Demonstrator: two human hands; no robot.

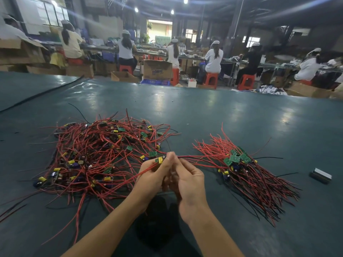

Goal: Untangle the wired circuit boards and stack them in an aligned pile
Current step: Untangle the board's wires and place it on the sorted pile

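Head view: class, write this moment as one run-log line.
left hand pinches circuit board | right hand holds its wires | tangled heap at left | aligned pile at right

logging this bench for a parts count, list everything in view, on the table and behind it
tangled heap of red-wired green circuit boards: one, red, black, green, yellow, table left
sorted pile of wired green boards: one, same colours, table right
single small green board with yellow part: one, pinched in left hand
small grey rectangular block: one, table far right
dark green table mat: one, under everything
brown cardboard boxes: several, floor beyond table
seated workers: several, far benches, backs turned
red plastic stools: several, under those workers
left hand: pinches the board
right hand: fingers curled beside it, grip unclear
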